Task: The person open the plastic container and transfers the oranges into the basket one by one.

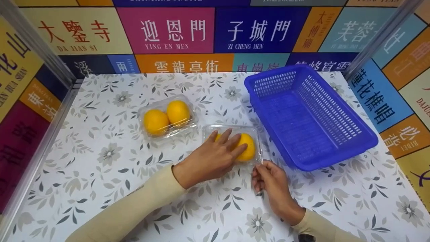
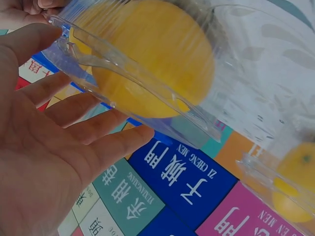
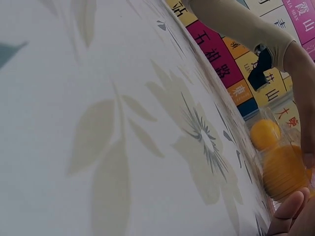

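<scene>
A clear plastic clamshell box point(image 1: 231, 128) with orange-yellow round fruit point(image 1: 247, 148) inside lies in front of the person. Over its lid my left hand point(image 1: 213, 158) spreads, fingers extended and covering part of the fruit. In the left wrist view, these fingertips point(image 2: 142, 135) are right at the box's rim. Thumb and forefinger of my right hand point(image 1: 273, 185) pinch the box's near right corner, the other fingers curled. The right wrist view catches only part of that hand point(image 3: 290, 216) beside the box.
A second clear box point(image 1: 168, 117) holding two of the same fruit lies farther back to the left. To the right stands a blue plastic basket point(image 1: 289, 134) with slotted walls. A floral cloth point(image 1: 111, 188) covers the table, with printed panels point(image 1: 168, 30) behind.
</scene>
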A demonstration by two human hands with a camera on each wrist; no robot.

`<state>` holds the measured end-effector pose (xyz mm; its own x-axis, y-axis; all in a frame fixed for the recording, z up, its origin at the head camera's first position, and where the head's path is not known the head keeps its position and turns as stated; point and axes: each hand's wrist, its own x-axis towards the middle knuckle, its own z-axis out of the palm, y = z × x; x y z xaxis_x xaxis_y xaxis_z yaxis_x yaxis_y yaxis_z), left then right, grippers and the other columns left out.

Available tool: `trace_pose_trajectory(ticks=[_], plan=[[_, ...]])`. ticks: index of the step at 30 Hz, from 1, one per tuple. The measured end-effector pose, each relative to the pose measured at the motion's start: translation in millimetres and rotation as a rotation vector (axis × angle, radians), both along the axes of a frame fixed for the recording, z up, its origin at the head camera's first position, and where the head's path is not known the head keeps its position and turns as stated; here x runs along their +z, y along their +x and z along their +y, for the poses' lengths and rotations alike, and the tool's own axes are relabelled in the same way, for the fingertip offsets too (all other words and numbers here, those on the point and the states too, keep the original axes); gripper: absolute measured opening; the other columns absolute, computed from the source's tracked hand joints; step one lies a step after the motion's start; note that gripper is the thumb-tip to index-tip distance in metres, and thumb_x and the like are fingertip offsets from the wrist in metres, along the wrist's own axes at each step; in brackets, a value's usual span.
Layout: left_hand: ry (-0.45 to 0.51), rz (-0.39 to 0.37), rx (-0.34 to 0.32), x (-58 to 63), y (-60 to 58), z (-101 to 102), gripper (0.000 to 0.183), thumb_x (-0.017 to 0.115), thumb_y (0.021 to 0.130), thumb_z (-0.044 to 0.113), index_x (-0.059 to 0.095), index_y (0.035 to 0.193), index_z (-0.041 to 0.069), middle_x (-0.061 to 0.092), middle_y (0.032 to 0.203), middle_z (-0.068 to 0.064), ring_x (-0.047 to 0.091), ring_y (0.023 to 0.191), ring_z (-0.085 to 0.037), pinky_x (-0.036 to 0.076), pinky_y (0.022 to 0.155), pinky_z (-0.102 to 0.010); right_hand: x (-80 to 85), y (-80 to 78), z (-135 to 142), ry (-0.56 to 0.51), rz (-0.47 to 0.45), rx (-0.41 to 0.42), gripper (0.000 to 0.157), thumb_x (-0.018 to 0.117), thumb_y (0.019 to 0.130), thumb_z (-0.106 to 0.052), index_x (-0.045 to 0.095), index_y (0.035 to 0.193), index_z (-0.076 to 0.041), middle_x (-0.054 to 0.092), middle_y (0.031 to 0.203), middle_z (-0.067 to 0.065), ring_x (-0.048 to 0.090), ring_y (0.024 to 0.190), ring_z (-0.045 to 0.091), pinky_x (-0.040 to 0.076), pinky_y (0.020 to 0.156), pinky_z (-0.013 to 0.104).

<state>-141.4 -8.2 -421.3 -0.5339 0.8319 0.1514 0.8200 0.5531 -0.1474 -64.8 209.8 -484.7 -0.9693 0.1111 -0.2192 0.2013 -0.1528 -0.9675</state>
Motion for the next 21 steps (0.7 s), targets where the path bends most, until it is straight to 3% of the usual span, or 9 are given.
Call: trace_pose_trajectory(ticks=[8, 21], plan=[[-0.015, 0.021, -0.011, 1.1, 4.6, -11, 0.049, 0.059, 0.111, 0.021, 0.058, 0.159, 0.013, 0.058, 0.161, -0.017, 0.056, 0.147, -0.044, 0.054, 0.112, -0.062, 0.0, 0.1, -1, -0.004, 0.005, 0.000, 0.019, 0.056, 0.112, -0.005, 0.061, 0.099, 0.007, 0.065, 0.085, 0.013, 0.060, 0.062, 0.016, 0.051, 0.049, 0.024], [-0.009, 0.090, -0.014, -1.3, 6.6, -26, 0.045, 0.062, 0.110, 0.020, 0.060, 0.155, 0.013, 0.060, 0.159, -0.015, 0.058, 0.145, -0.042, 0.058, 0.109, -0.059, -0.6, -0.5, -1, 0.008, -0.007, -0.007, 0.019, 0.056, 0.112, -0.006, 0.061, 0.099, 0.006, 0.065, 0.086, 0.012, 0.059, 0.062, 0.015, 0.050, 0.049, 0.023]])
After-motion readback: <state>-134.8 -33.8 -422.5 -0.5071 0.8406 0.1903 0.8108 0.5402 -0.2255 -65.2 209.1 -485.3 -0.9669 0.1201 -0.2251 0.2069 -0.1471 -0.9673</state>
